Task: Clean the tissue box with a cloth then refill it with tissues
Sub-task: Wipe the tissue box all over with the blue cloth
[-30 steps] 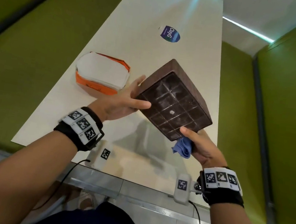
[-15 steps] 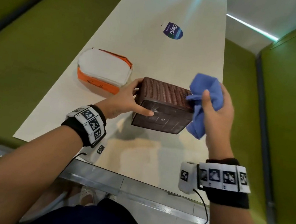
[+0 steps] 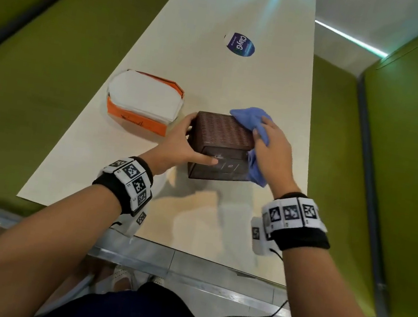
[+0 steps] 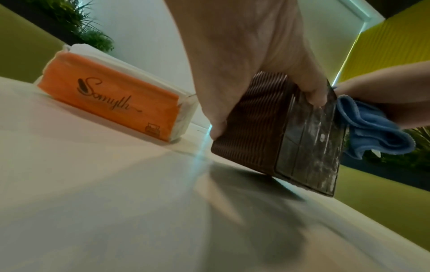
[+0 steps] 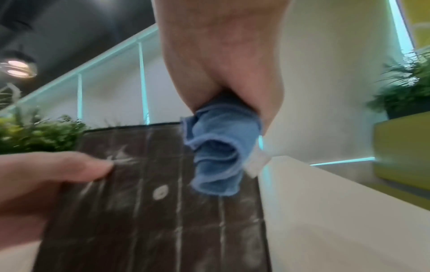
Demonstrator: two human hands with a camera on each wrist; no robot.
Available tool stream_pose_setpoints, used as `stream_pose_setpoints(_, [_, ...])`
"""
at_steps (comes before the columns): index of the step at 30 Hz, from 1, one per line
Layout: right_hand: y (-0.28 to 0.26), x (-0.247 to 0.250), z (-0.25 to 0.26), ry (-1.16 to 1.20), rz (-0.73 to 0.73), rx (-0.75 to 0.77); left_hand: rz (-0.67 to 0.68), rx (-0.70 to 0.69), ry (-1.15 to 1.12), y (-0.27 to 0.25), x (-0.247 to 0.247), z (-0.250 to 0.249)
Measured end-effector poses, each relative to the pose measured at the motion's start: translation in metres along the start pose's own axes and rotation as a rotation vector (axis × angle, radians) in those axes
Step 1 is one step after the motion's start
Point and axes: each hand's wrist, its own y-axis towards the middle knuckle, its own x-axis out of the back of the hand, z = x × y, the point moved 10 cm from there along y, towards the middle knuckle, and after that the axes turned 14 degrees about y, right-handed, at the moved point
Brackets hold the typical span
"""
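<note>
We are at the tabletop (image 3: 213, 83), where the box (image 3: 223, 133) lies on its side near our edge, its dusty grid face turned toward us. Our left hand (image 3: 180, 146) grips the box's left side, thumb on that dusty face. Our right hand (image 3: 271, 151) is closed around the cloth (image 3: 249, 117) and presses it on the box's right edge. We judge the cleaning is only partly done, because white dust shows on the face; the refill is not begun. The tissues (image 3: 144, 100) wait just left of the box, their orange wrap reading something like "Somyth". Farther away, a sticker (image 3: 239, 45) reads "ClayG".
</note>
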Motion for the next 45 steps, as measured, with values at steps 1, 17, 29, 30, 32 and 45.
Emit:
stream_pose_setpoints(1, [0.001, 0.01, -0.012, 0.15, -0.013, -0.087, 0.006, 0.02, -0.02, 0.001, 0.001, -0.001])
stream_pose_setpoints(17, [-0.08, 0.01, -0.024, 0.953, -0.021, -0.241, 0.201, 0.227, -0.264, -0.019, -0.002, 0.004])
stream_pose_setpoints(29, [-0.073, -0.022, -0.038, 1.127, 0.12, -0.333, 0.068, 0.362, -0.346, -0.009, -0.004, 0.014])
stream_pose_setpoints(30, [-0.073, -0.023, -0.04, 1.137, 0.106, -0.337, 0.072, 0.331, -0.337, -0.008, -0.005, 0.012])
stream_pose_setpoints(32, [-0.072, -0.026, -0.046, 1.155, 0.063, -0.357, 0.112, 0.278, -0.336, -0.008, -0.012, 0.009])
stream_pose_setpoints(45, [-0.059, -0.019, -0.077, 1.014, -0.213, -0.355, 0.424, 0.022, -0.109, -0.01, -0.035, 0.012])
